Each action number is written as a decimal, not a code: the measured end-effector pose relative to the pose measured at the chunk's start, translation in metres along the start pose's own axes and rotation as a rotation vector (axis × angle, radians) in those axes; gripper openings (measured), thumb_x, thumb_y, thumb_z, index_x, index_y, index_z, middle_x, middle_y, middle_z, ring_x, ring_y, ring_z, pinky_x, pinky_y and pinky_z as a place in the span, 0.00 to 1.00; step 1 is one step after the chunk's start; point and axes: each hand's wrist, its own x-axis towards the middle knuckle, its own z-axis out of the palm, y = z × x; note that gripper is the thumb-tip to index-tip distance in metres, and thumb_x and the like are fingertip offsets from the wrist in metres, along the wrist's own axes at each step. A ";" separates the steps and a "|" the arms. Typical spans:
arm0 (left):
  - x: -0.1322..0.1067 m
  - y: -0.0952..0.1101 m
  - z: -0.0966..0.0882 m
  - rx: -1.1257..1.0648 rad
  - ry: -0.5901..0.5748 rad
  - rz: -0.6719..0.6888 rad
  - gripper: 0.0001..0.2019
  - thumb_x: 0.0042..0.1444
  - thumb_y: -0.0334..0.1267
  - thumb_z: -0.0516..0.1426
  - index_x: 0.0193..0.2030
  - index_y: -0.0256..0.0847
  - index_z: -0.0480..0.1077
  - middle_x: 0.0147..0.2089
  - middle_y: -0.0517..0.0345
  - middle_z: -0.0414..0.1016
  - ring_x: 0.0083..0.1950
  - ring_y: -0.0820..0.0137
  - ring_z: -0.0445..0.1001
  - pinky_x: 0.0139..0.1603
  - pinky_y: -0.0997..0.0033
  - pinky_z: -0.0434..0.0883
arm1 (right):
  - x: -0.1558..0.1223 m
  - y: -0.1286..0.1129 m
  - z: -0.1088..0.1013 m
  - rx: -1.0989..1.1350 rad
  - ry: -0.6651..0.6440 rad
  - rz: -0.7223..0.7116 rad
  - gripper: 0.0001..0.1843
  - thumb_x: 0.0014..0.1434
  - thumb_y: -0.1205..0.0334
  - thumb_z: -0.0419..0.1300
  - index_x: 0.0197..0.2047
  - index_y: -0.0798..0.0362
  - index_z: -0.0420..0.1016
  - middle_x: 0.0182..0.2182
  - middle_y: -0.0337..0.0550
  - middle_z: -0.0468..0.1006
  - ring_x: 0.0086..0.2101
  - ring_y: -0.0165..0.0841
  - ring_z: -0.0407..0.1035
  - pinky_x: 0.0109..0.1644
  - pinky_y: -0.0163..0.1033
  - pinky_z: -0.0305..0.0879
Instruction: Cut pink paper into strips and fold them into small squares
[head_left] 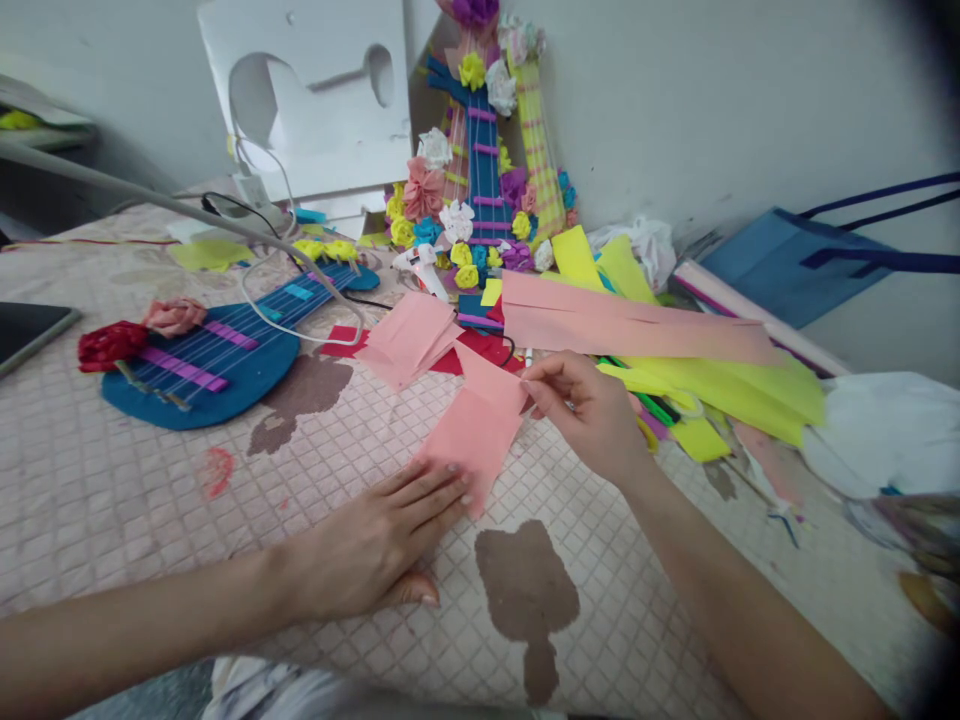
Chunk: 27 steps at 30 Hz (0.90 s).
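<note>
A pink sheet of crepe paper [474,432] lies on the quilted tablecloth in front of me, its far part folded or overlapped. My left hand [397,530] rests flat on its near left edge, fingers stretched out. At the far right corner, my right hand [581,405] pinches the paper between thumb and fingertips. A stack of cut pink paper pieces [411,338] sits just beyond the sheet. Behind my right hand, a long pink paper strip [630,318] lies over yellow paper [720,385].
A blue paper guitar [240,350] with paper roses lies on the left. A white glue gun [424,268] stands farther back, near decorated guitars [484,170] leaning against the wall. A white cable [180,205] arches over the left side. A blue bag [795,265] is at right.
</note>
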 end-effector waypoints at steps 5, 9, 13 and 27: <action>0.000 0.002 0.000 -0.015 0.002 -0.028 0.38 0.61 0.57 0.47 0.70 0.37 0.40 0.70 0.44 0.46 0.71 0.55 0.43 0.70 0.51 0.45 | 0.003 -0.001 -0.004 0.022 0.017 0.038 0.06 0.62 0.58 0.56 0.38 0.51 0.69 0.28 0.37 0.74 0.26 0.28 0.72 0.29 0.34 0.71; 0.001 0.004 0.001 0.004 0.015 -0.032 0.38 0.61 0.57 0.47 0.70 0.37 0.42 0.70 0.44 0.46 0.71 0.55 0.44 0.69 0.50 0.46 | 0.002 -0.001 -0.009 0.016 0.049 0.049 0.05 0.62 0.58 0.56 0.38 0.51 0.68 0.27 0.36 0.73 0.24 0.28 0.72 0.27 0.33 0.70; 0.001 0.005 0.003 0.032 0.002 -0.039 0.38 0.61 0.57 0.46 0.70 0.36 0.40 0.70 0.43 0.45 0.71 0.55 0.42 0.70 0.51 0.44 | -0.009 -0.003 -0.008 -0.148 -0.021 -0.043 0.03 0.62 0.63 0.55 0.38 0.50 0.69 0.29 0.38 0.76 0.28 0.29 0.73 0.31 0.34 0.69; 0.002 0.006 0.004 0.066 -0.009 -0.057 0.37 0.61 0.57 0.46 0.69 0.33 0.47 0.67 0.41 0.56 0.68 0.54 0.53 0.68 0.53 0.49 | -0.058 0.008 0.026 -0.402 -0.337 -0.328 0.09 0.65 0.69 0.50 0.44 0.51 0.69 0.46 0.45 0.78 0.43 0.34 0.74 0.42 0.37 0.68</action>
